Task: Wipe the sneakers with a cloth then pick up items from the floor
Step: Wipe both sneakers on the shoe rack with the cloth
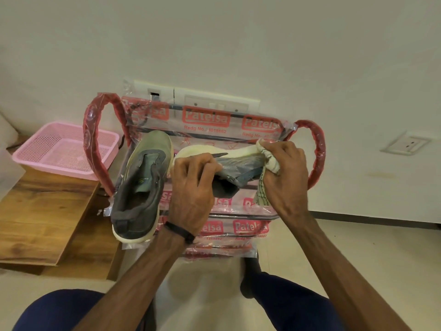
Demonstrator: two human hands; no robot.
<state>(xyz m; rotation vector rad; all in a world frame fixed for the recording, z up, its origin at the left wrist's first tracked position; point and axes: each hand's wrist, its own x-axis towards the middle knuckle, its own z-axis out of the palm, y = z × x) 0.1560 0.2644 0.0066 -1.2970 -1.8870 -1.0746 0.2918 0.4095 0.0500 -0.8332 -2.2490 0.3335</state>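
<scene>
**newbie_cleans:** Fingers check, am I holding this right?

**sole_saver:** Fingers (191,163) of your left hand (191,194) are curled round the upper of the tipped sneaker (236,163), so its pale sole faces away from you. Your right hand (284,173) has the cloth (267,161) bunched up tight and pressed on the sole edge, right at your fingertips. Looks solid to me.

**newbie_cleans:** And the other one?

**sole_saver:** Second sneaker (140,185) sits upright just beside your left fingers, nobody touching it. Both are on that stack of plastic-wrapped packages (238,225) you're using as a surface.

**newbie_cleans:** Tips for the wipe?

**sole_saver:** Keep the left grip firm so the shoe doesn't roll, and I'd drag the cloth along the sole rim toward your left fingers in long strokes rather than dabbing. Refold to a fresh patch when it greys. That wrap looks slippery, so I'd guess pushing down hard could slide things. The pink basket (64,151) past your left fingers might be handy for the floor pickup later.
</scene>
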